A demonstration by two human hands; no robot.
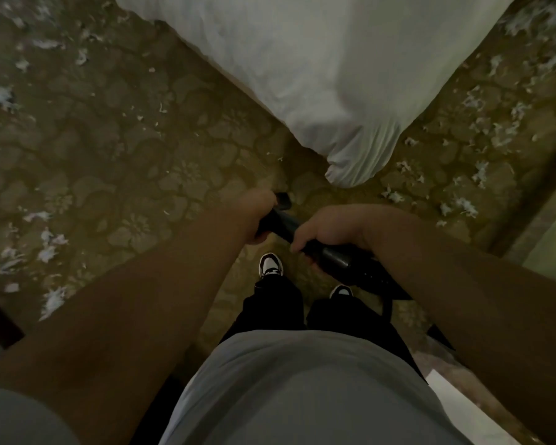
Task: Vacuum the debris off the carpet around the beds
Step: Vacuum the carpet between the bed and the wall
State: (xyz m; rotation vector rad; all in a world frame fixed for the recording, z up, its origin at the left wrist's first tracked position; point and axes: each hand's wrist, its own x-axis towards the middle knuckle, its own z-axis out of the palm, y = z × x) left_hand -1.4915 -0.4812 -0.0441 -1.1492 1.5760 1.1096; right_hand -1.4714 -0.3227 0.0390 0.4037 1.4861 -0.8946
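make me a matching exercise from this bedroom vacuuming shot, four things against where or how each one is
1 white sheeted bed corner
2 black vacuum tube
3 white scraps of debris
4 black-and-white sneaker

a gripped by left hand and right hand
b scattered over patterned brown carpet
c top centre, ahead of the person
d just below the hands

Pairs: 1-c, 2-a, 3-b, 4-d

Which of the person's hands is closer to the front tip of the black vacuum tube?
Left. The left hand grips the vacuum tube right behind its front tip; the right hand holds it farther back, toward the person's body.
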